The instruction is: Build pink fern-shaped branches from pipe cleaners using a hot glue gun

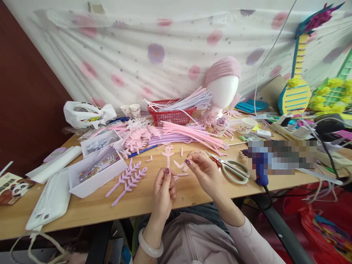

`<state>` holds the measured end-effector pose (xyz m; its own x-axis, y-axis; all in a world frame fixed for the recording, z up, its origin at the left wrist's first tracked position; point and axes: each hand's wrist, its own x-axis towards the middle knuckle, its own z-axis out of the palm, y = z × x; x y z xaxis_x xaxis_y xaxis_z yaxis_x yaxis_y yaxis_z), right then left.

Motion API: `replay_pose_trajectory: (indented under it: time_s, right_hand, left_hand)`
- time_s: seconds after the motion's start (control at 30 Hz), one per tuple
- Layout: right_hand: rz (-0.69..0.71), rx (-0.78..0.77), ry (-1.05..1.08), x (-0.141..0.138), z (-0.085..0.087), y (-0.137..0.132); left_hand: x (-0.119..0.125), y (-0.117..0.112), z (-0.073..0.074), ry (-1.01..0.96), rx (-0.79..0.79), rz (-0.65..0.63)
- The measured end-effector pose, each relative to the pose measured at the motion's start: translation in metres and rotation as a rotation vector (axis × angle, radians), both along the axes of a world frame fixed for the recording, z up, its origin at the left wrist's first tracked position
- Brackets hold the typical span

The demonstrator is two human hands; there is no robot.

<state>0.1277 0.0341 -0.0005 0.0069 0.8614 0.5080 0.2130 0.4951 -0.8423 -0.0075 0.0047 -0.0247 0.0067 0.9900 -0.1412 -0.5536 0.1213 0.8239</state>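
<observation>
My left hand [163, 187] pinches the lower end of a pink pipe cleaner sprig [167, 156], upright, with a loop at its tip and short arms to the sides. To the right of it, my right hand [205, 174] is closed with thumb and forefinger together; whatever sits between them is too small to make out. Short cut pipe cleaner pieces [179, 164] lie on the table between and beyond both hands. Left of my left hand rest two finished-looking lilac sprigs [129, 179] with several paired leaves. Scissors [235, 171] lie just right of my right hand.
A blue glue gun [261, 170] stands at the right with its cable over the edge. Pink pipe cleaners [192, 134] lie behind the hands, before a red basket [173, 116]. White boxes [100, 176] are at left; a foam head [224, 90] and paper cup [247, 125] stand behind.
</observation>
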Motion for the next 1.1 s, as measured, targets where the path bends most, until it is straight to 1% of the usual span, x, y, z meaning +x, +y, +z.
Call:
replay_pose_trajectory:
  time_s: [0.1, 0.17, 0.27, 0.33, 0.5, 0.57, 0.67, 0.83, 0.97, 1.1]
  right_hand:
    - [-0.036, 0.06, -0.048, -0.008, 0.007, 0.003]
    - [-0.016, 0.064, -0.112, -0.009, 0.008, 0.002]
    - [0.073, 0.007, -0.196, -0.007, 0.002, -0.002]
    - [0.095, -0.012, -0.208, -0.004, -0.004, -0.005]
    - [-0.014, 0.04, -0.17, -0.006, -0.01, -0.009]
    - [-0.037, 0.044, -0.157, -0.007, -0.011, -0.01]
    - [-0.029, 0.023, -0.13, -0.005, -0.012, -0.01]
    - [-0.048, 0.025, -0.035, -0.001, -0.012, -0.004]
    - [-0.086, 0.063, 0.017, -0.008, -0.007, 0.004]
    - [-0.108, 0.075, 0.016, -0.015, -0.003, 0.008]
  left_hand:
    - [-0.001, 0.0, 0.002, -0.008, -0.014, 0.004]
    - [-0.002, 0.0, 0.002, -0.04, -0.011, 0.03]
    - [-0.001, 0.0, 0.002, -0.066, 0.014, 0.086]
    - [0.0, 0.0, 0.001, -0.061, 0.028, 0.112]
    - [0.001, 0.0, 0.001, -0.046, 0.038, 0.152]
    - [0.001, 0.0, 0.002, -0.036, 0.033, 0.135]
    - [-0.001, 0.0, 0.002, -0.038, 0.017, 0.072]
    - [-0.001, 0.0, 0.0, -0.036, -0.011, 0.006]
    - [-0.001, -0.001, -0.004, 0.011, 0.019, -0.059]
    - [-0.003, -0.002, -0.006, 0.037, 0.037, -0.108]
